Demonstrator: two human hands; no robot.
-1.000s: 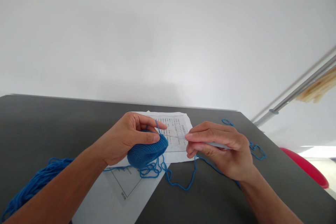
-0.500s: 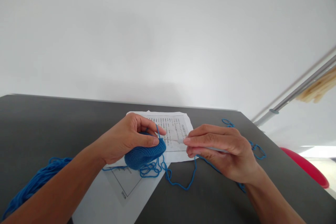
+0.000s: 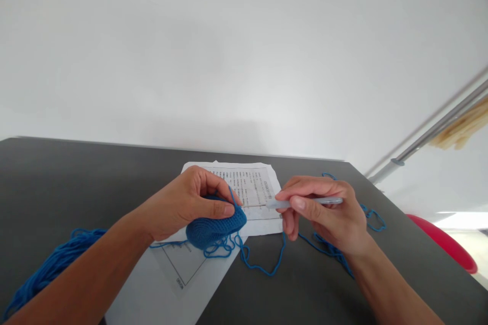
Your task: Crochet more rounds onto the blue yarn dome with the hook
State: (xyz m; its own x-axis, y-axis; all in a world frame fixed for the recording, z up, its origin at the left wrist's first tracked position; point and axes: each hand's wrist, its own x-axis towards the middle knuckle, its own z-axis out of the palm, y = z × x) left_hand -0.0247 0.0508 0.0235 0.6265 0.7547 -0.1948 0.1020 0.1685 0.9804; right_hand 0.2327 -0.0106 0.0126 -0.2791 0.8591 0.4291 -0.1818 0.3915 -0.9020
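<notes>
Landmark: the printed sheet (image 3: 257,183) on the dark table (image 3: 301,289); the blue crocheted piece (image 3: 217,228) sits over its near left corner, in the left hand (image 3: 192,198), thumb clamped on the top edge with fingers behind, a strand (image 3: 232,194) rising from the work beside the forefinger; the right hand (image 3: 328,216), at the sheet's right edge, pinches the grey handle (image 3: 324,201) of a crochet hook between thumb and forefinger, other fingers curled below; the thin shaft (image 3: 253,206) runs across the sheet to the rim of the piece; the tip is hidden there, so cannot tell whether it is in a stitch or has caught yarn. Notes on technique, as judged: pinch close to the stitch being worked, so the rim stays firm without being squashed; let the strand slide under light, even tension, as slack probably gives loose loops and too much pull tight ones; turn the hook's throat toward the rim on drawing through, or it may split the yarn; loose coils (image 3: 219,250) lie at the sheet's near edge, the skein (image 3: 63,254) further left of it, more yarn (image 3: 331,251) to its right; best to check that these feed freely, since a snag would likely tug the stitch.
</notes>
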